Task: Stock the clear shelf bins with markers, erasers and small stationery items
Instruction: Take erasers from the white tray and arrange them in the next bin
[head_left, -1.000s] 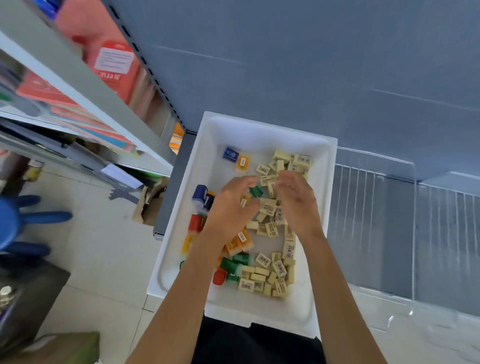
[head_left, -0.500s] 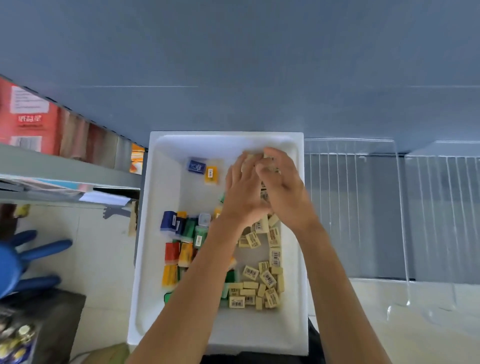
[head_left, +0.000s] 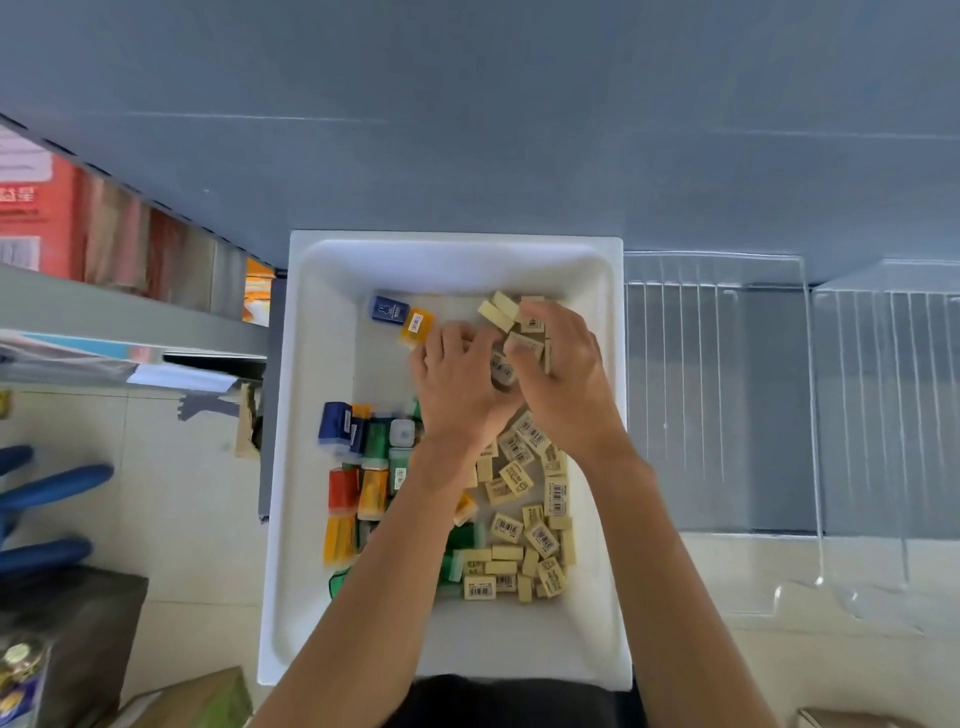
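Observation:
A white tray (head_left: 452, 244) sits in front of me with small stationery in it. Cream erasers (head_left: 519, 535) with barcode labels lie along its right side. Coloured small items (head_left: 343, 488) in blue, green, red and orange lie on its left. A blue one (head_left: 388, 309) and a yellow one (head_left: 417, 325) sit apart near the far end. My left hand (head_left: 457, 384) and my right hand (head_left: 566, 374) meet at the tray's far right. Their curled fingers hold a cluster of cream erasers (head_left: 501, 312) between them.
Two clear shelf bins (head_left: 717, 405) (head_left: 883, 405) stand on the grey shelf just right of the tray. A grey shelf (head_left: 130, 312) with red packs is on the left. Below it are a blue stool (head_left: 52, 483), a dark box (head_left: 78, 623) and a cardboard box (head_left: 197, 701).
Both hands have moved from the middle of the tray to its far right end, closing together around cream erasers. My view has swung to face the shelf squarely.

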